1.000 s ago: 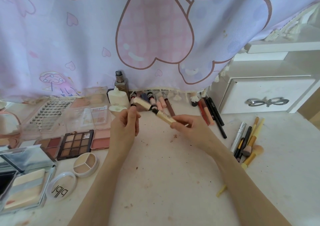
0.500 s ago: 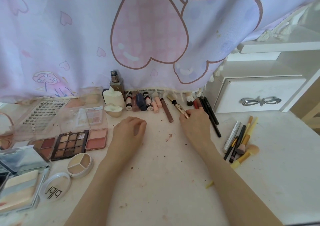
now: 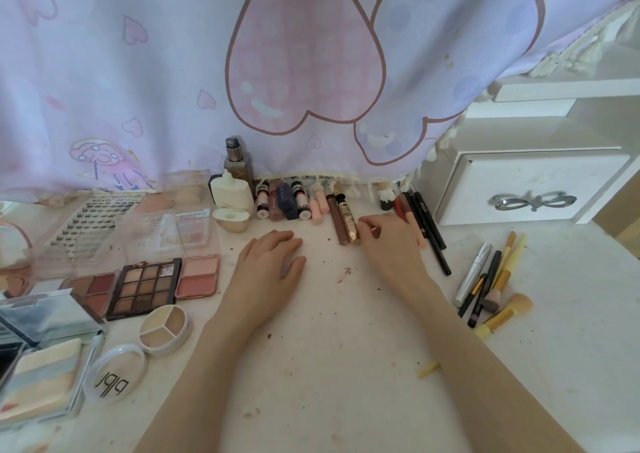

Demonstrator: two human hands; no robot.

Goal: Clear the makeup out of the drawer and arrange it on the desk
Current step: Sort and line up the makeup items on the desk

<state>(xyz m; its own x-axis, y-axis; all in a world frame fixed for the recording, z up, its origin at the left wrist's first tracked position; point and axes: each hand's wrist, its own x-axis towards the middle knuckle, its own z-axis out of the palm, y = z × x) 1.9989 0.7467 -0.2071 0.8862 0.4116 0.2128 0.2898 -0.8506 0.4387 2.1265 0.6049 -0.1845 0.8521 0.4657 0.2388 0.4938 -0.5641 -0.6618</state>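
Two hands work on the desk (image 3: 329,366). My right hand (image 3: 388,244) covers part of the pencils; whether its curled fingertips touch the gold tube (image 3: 348,218) is unclear. That slim, glossy, black-capped tube lies just left of them. My left hand (image 3: 270,269) rests flat, fingers relaxed, further left.

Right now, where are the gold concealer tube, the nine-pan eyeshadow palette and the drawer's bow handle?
gold concealer tube (image 3: 347,217), head view, printed middle.
nine-pan eyeshadow palette (image 3: 144,287), head view, centre pan.
bow handle (image 3: 533,200), head view, central knot.
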